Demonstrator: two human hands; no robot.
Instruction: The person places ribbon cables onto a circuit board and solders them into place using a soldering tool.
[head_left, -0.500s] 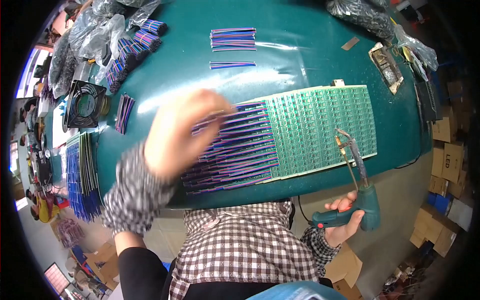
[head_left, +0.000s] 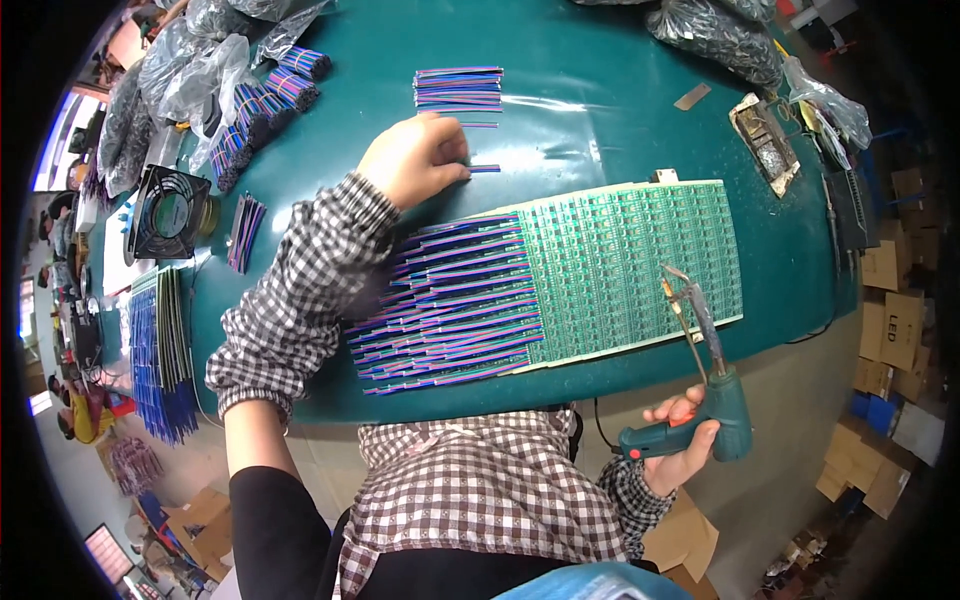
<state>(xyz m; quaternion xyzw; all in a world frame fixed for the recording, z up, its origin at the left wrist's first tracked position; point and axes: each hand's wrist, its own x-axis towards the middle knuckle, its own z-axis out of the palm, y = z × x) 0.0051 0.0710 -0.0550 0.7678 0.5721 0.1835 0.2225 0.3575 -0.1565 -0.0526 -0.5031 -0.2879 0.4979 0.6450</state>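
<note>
My left hand (head_left: 410, 165) reaches over the mat with its fingertips pinched on the left end of a short multicoloured wire strip (head_left: 486, 169). Just beyond it, another thin strip (head_left: 482, 125) lies partly covered by my fingers. In my right hand (head_left: 682, 450), at the table's near edge, is a green soldering gun (head_left: 735, 415), its tip (head_left: 672, 270) pointing up over a panel of green circuit boards (head_left: 630, 270). Wire strips (head_left: 450, 300) in rows extend from the panel's left side, some hidden behind my left sleeve.
A stack of wire strips (head_left: 458, 90) lies at the back. To the left are a black fan (head_left: 167, 212), a small wire bundle (head_left: 246, 233) and wired boards (head_left: 165, 350). A dirty metal tray (head_left: 766, 145) and a bag (head_left: 720, 40) are at the right back.
My left hand has moved from above the wired rows to the back, onto a strip that now lies nearer me. My right hand still holds the soldering gun.
</note>
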